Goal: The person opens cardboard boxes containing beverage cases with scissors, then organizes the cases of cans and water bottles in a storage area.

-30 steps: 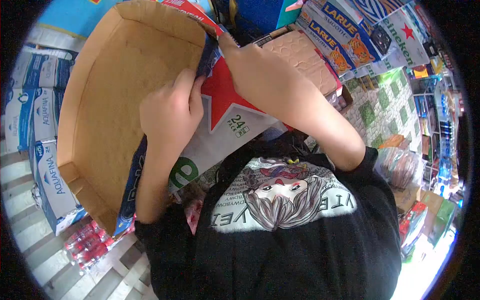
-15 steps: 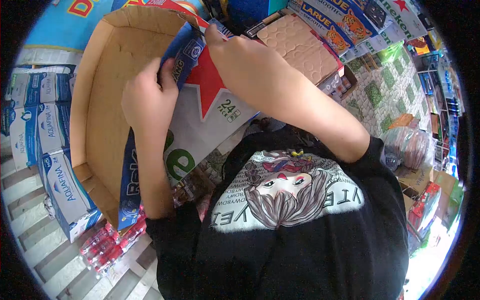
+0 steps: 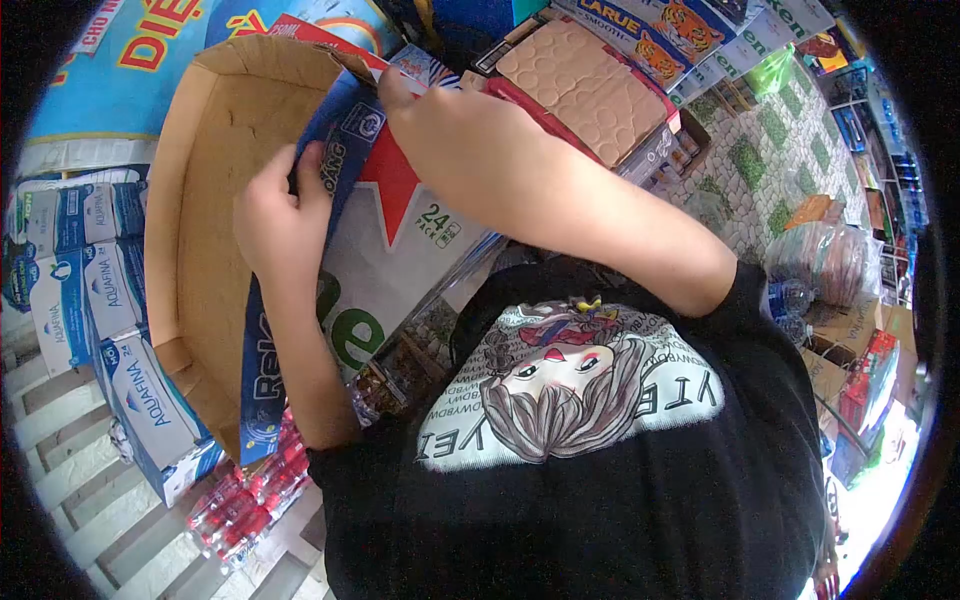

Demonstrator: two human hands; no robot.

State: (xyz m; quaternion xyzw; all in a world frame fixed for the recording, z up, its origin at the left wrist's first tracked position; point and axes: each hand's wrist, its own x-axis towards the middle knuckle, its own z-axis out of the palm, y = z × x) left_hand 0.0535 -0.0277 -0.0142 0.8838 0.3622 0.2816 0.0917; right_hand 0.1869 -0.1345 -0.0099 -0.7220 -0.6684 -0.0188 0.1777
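An open, shallow cardboard tray (image 3: 235, 150) with a brown inside and a blue printed outer side lies tilted at the left. My left hand (image 3: 285, 205) is closed on its blue side wall, with the thumb and fingers pinching the edge. Over the tray's far corner reaches my right hand (image 3: 425, 120), its fingers bent; what they hold, if anything, is hidden behind the hand. Beneath both hands is a white and green case (image 3: 385, 250) with a red star and "24 pack" printed on it.
Blue and white Aquafina packs (image 3: 150, 400) are stacked at the left, with red-labelled bottles (image 3: 245, 505) below. A box with a round-dented cardboard top (image 3: 580, 90) stands beyond the right arm. Plastic-wrapped goods (image 3: 825, 265) lie at the right.
The view has shifted slightly. The tray's blue wall and my left hand appear a little further left, and my right hand has moved slightly left and down.
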